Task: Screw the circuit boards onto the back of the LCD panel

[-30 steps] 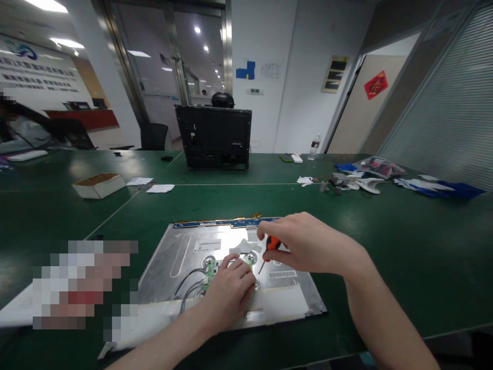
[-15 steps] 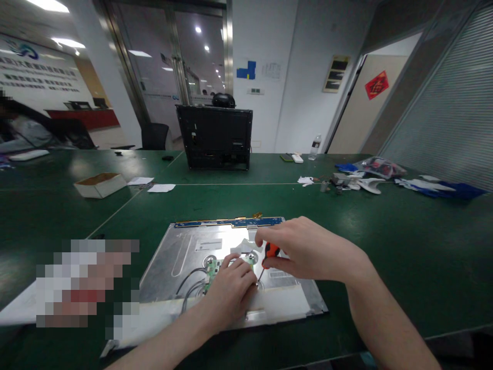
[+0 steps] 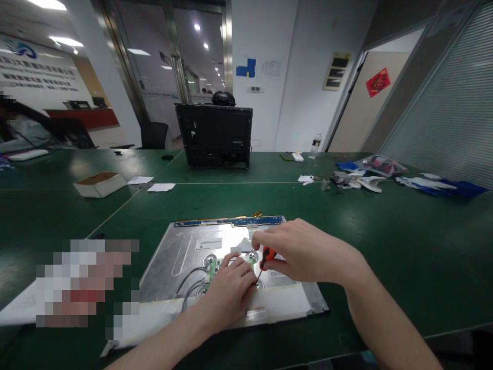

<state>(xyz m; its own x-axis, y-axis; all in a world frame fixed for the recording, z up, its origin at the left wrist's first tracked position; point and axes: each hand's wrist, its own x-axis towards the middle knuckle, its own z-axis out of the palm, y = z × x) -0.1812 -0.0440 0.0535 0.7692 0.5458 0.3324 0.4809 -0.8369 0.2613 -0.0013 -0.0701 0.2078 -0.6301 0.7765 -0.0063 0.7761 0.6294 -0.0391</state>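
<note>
A flat silver display panel (image 3: 164, 267) lies back-side up on the table, with a blue circuit strip (image 3: 231, 222) along its far edge. My left hand (image 3: 231, 285) rests over a small green circuit board (image 3: 211, 268), its fingers stretched across it. Most of that board is hidden beneath the hand. From above, my right hand (image 3: 304, 252) grips a red and black screwdriver (image 3: 267, 256), tilted with its tip pointing down beside my left fingers. Whatever sits under the tip is too small to make out. Grey cables (image 3: 187, 293) run from the board's left side.
On the green table (image 3: 385, 246) a black monitor housing (image 3: 215, 136) stands at the back. An open cardboard box (image 3: 100, 186) and paper slips (image 3: 162, 187) are at the left. Bags and loose parts (image 3: 346, 180) lie at the right, near a water bottle (image 3: 315, 146).
My right hand and the screwdriver have shifted slightly to the left, and the handle has turned a little. My left hand and the panel stay where they were.
</note>
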